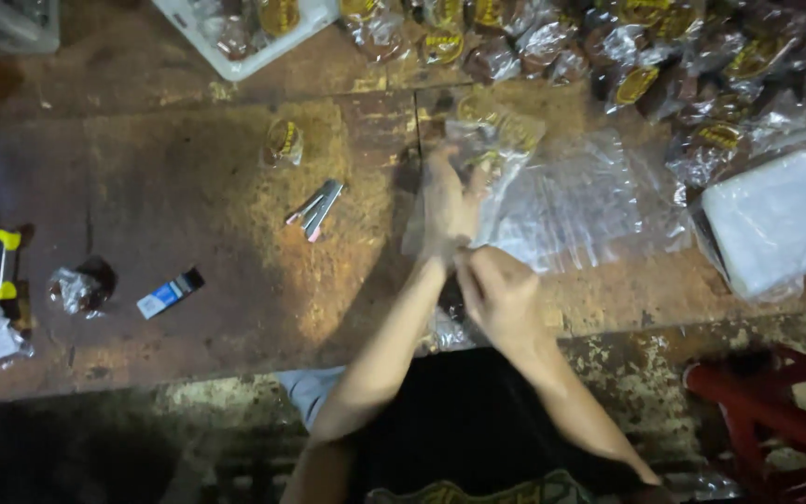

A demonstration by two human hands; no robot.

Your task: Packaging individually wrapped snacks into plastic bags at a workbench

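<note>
My left hand point(448, 198) is pushed inside a clear plastic bag point(487, 154), fingers stretched forward; the bag's far end holds wrapped pastries with yellow labels. My right hand point(498, 291) grips the bag's open mouth near my left wrist, fingers closed on the plastic. Both hands work above a worn brown wooden table point(188, 187). A flat stack of empty clear bags point(599, 201) lies just right of my hands.
A heap of wrapped pastries point(627, 56) fills the far right. A white tray point(244, 33) with more stands far centre. One wrapped pastry point(283, 143), metal clips point(315, 207), a small blue-white packet point(169, 293), a white bundle point(774, 224) and a red stool point(776, 411) are around.
</note>
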